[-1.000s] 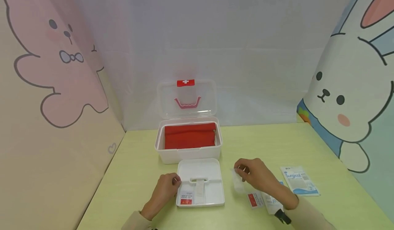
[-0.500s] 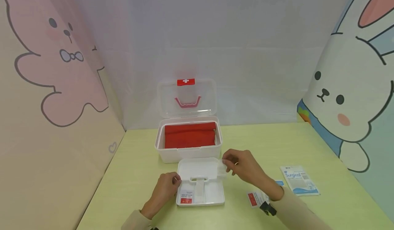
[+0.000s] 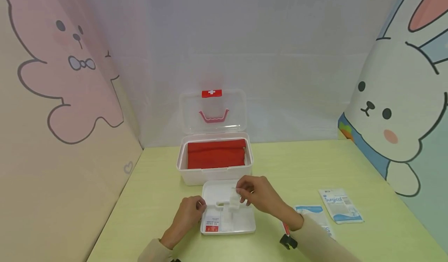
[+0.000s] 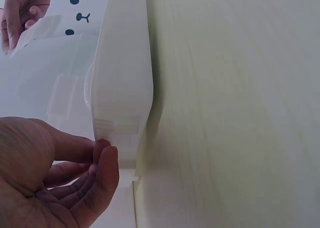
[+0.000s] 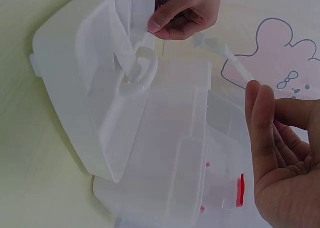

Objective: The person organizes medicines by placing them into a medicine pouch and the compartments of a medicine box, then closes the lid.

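Note:
My left hand (image 3: 187,215) pinches the left rim of a shallow white plastic tray (image 3: 247,220) on the table; the left wrist view has thumb and fingertip at its wall (image 4: 125,52). Over the tray, my right hand (image 3: 260,194) pinches one end of a thin, translucent white packet (image 5: 240,65), which hangs down from the fingertips; its contents do not show. Inside the tray, a small packet with a red label (image 3: 211,228) lies in the front left, beside a narrow white strip (image 3: 226,220) below the handle slot.
Behind the tray stands a white first-aid box (image 3: 213,176) holding folded red cloth (image 3: 216,157), its clear lid (image 3: 189,116) raised. To the right lie a "Surgical" packet (image 3: 341,205) and another blue-and-white packet (image 3: 311,211). A small red-and-white packet (image 3: 286,228) is mostly hidden by the right forearm.
My right hand has carried the translucent packet leftward, from the table right of the tray to above the tray. The left hand has stayed at the tray's rim.

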Demonstrator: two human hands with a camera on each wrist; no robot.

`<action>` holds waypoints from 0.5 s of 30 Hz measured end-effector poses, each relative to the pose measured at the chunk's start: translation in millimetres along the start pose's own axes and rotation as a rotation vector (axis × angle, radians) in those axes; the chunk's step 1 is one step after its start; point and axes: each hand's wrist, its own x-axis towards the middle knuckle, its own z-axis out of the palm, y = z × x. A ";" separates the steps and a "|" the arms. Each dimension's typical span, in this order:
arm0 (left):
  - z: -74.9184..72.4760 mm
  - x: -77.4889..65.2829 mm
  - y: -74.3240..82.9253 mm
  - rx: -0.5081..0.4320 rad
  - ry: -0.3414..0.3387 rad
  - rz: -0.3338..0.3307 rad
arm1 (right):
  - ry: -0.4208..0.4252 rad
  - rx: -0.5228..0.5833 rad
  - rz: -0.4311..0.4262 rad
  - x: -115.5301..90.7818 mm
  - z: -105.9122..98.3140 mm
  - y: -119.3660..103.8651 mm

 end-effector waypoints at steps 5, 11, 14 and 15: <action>-0.4 0.0 0.5 0.000 -0.004 -0.008 | -0.037 0.015 0.038 2.0 14.2 2.7; -0.3 0.2 0.2 -0.008 -0.005 -0.008 | -0.073 0.037 0.122 5.5 28.8 13.4; -0.3 0.4 0.1 -0.011 -0.007 -0.011 | -0.086 0.058 0.152 7.4 33.2 18.2; -0.2 0.5 0.0 -0.010 -0.007 -0.011 | -0.090 0.066 0.161 7.9 34.3 19.6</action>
